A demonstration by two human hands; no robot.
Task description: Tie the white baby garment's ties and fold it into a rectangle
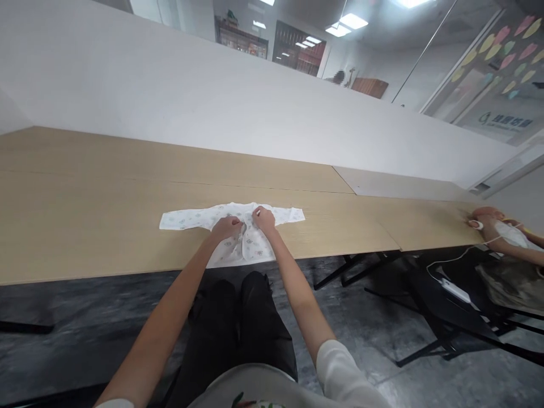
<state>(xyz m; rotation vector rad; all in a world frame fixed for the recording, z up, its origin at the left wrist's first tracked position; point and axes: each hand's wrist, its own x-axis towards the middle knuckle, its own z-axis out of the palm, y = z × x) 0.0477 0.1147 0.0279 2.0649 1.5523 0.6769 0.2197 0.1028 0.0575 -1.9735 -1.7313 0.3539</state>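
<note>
Your left hand (228, 226) and right hand (264, 219) each pinch the printed long-sleeved shirt (257, 245) at its front opening, between them; its sleeves spread outward past both hands on the wood-grain table (106, 226). Uneven pulling could skew the two front edges. Below your hands, the hem lies by the table's near edge, so a tug toward you might drag it over.
</note>
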